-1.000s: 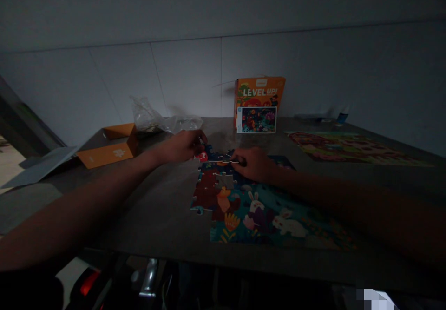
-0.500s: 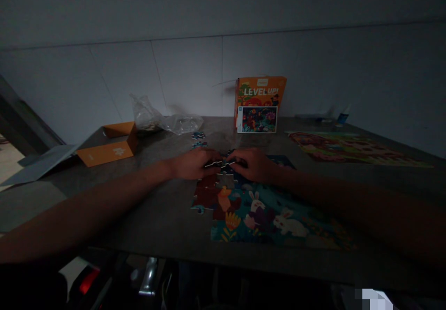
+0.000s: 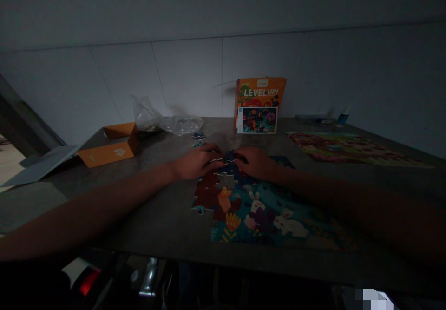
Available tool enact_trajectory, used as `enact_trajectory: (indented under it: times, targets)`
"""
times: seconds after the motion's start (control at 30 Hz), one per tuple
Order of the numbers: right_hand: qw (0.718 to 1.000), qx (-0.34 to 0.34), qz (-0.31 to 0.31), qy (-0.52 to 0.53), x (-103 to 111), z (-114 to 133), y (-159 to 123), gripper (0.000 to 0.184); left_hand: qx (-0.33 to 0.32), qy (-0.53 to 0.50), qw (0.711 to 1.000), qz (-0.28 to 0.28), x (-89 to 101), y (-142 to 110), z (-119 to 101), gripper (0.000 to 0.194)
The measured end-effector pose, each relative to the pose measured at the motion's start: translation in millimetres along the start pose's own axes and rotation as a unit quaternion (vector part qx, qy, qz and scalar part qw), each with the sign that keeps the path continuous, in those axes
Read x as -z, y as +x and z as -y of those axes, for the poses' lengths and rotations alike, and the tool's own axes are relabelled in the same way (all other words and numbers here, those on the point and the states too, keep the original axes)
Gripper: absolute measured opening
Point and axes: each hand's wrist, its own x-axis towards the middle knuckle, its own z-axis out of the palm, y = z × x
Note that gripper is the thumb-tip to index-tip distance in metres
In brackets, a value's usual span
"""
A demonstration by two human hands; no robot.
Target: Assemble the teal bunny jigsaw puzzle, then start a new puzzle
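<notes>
A partly joined jigsaw puzzle (image 3: 265, 221) with rabbits and a fox lies on the table, with a gap near its left side. My left hand (image 3: 200, 161) is closed at its upper left edge, fingers on a white-edged puzzle piece (image 3: 216, 160). Facing it, my right hand (image 3: 255, 162) grips dark puzzle pieces (image 3: 229, 156) from the other side. Fingers partly hide these pieces, and the dim light blurs where they join. Beyond my left hand lie a few loose puzzle pieces (image 3: 198, 136).
An orange puzzle box (image 3: 261, 87) stands by the wall, a picture card (image 3: 258, 120) leaning on it. At left are an open orange box (image 3: 108, 152) and clear plastic bags (image 3: 181, 124). Another puzzle (image 3: 348, 149) lies at right, near a small bottle (image 3: 343, 115).
The pieces between my hands, tilted up before, now lie flatter. My left fingers have lifted and shifted slightly; my right hand has moved a little to the right.
</notes>
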Motion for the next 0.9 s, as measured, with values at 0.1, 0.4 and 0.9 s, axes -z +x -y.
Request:
enact_trajectory:
  times: [0.1, 0.4, 0.9]
  targets:
    - [0.999, 0.022, -0.007, 0.022, 2.4, 0.7, 0.7, 0.023, 0.034, -0.009, 0.999, 0.017, -9.6, 6.0, -6.4, 0.042]
    - [0.997, 0.013, -0.034, 0.074, 6.1, 5.9, -1.2, 0.015, 0.09, -0.004, 0.996, -0.007, -10.0, 11.5, -8.6, 0.036]
    - [0.972, -0.04, -0.127, 0.195, 5.6, -3.6, 1.4, 0.025, 0.21, 0.108, 0.955, -0.178, 18.3, -0.1, 26.4, 0.032]
